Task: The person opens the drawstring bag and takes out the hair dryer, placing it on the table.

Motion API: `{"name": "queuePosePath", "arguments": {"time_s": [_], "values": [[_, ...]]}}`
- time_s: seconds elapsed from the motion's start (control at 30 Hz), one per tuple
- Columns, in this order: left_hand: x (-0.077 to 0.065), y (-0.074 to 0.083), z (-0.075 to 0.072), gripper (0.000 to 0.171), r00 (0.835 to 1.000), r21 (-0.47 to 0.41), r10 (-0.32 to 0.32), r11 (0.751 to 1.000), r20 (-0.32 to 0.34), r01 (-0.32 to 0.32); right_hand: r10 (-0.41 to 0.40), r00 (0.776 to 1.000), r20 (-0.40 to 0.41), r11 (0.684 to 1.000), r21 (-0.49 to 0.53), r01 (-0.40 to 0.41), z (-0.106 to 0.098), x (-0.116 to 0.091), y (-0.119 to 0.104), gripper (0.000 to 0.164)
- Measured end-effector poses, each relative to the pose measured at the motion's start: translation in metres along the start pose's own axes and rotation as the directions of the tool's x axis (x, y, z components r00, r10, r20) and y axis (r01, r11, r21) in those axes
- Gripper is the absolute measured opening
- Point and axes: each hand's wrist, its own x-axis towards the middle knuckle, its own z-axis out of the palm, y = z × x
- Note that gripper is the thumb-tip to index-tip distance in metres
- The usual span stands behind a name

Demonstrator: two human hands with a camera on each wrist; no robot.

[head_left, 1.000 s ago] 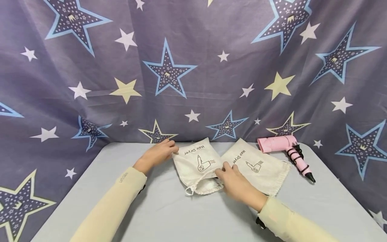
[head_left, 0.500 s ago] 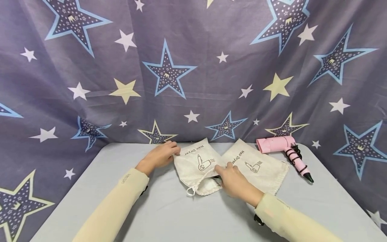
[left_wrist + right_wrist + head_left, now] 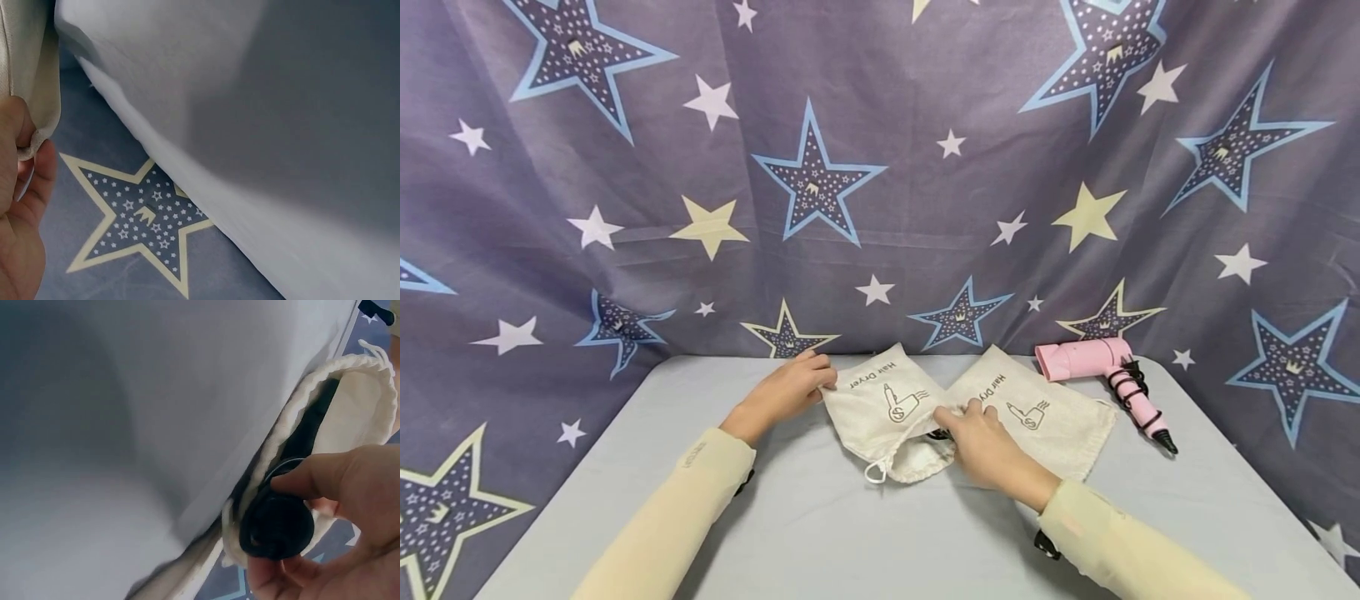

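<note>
A cream drawstring bag [image 3: 887, 408] printed "Hair Dryer" lies at the middle of the table, its mouth toward the near right. My left hand [image 3: 784, 396] pinches the bag's far left corner between thumb and fingers, as the left wrist view also shows. At the mouth, my right hand [image 3: 981, 446] grips a dark object with a round black end [image 3: 281, 525]. Its rest lies in the bag, so its kind is hidden. A white drawstring loop [image 3: 876, 472] hangs from the mouth.
A second cream "Hair Dryer" bag [image 3: 1060, 417] lies flat to the right, partly under my right hand. Beyond it, a pink hair dryer [image 3: 1082, 359] with its black cord wound around the handle rests near the table's back right. A star-patterned curtain [image 3: 880, 208] stands behind the grey table [image 3: 820, 542].
My left hand has moved slightly left, and the bag's corner has gone with it. My right hand stays at the mouth, which gapes a little wider.
</note>
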Motion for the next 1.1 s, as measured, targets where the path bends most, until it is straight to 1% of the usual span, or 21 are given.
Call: {"name": "queuePosePath", "arguments": {"time_s": [0.13,0.2,0.3,0.43,0.6,0.7,0.8,0.9,1.0,1.1], "values": [[-0.006,0.0,-0.007,0.034,1.0,-0.007,-0.017,1.0,-0.005,0.017,-0.064,0.998,-0.014,0.998,-0.003,0.064,-0.002,-0.001,0.004,0.041],[-0.01,-0.001,-0.01,0.034,1.0,-0.001,-0.013,1.0,-0.018,0.013,-0.088,0.996,-0.019,0.996,0.002,0.088,-0.003,-0.002,0.006,0.046],[-0.013,-0.001,-0.016,0.034,0.999,-0.009,-0.012,1.0,-0.033,0.011,-0.098,0.995,-0.03,0.995,0.007,0.098,-0.003,-0.002,0.009,0.049],[-0.016,0.0,-0.02,0.034,0.999,-0.016,-0.015,1.0,-0.032,0.014,-0.081,0.996,-0.043,0.997,0.003,0.081,-0.002,-0.003,0.012,0.042],[-0.017,0.0,-0.015,0.033,1.0,-0.012,-0.001,1.0,-0.017,0.001,-0.053,0.997,-0.047,0.998,0.021,0.054,-0.002,-0.002,0.011,0.043],[-0.013,0.003,-0.01,0.033,1.0,-0.024,0.01,1.0,-0.002,-0.01,-0.034,0.999,-0.041,0.999,0.021,0.034,-0.002,-0.002,0.011,0.044],[-0.011,0.006,-0.006,0.031,1.0,-0.038,0.005,0.999,0.026,-0.004,-0.029,0.999,-0.037,1.0,0.01,0.029,-0.001,-0.001,0.012,0.044],[-0.01,0.007,-0.004,0.031,0.999,-0.037,-0.014,0.999,0.051,0.016,-0.041,0.999,-0.031,0.999,0.012,0.041,-0.001,0.0,0.011,0.044],[-0.011,0.006,-0.003,0.033,0.999,-0.04,-0.028,0.999,0.042,0.03,-0.045,0.999,-0.024,0.999,0.021,0.046,-0.001,0.0,0.011,0.042],[-0.013,0.004,-0.005,0.033,0.999,-0.064,-0.037,0.997,0.005,0.037,-0.046,0.999,-0.018,0.999,0.012,0.046,0.0,0.001,0.012,0.041]]}}
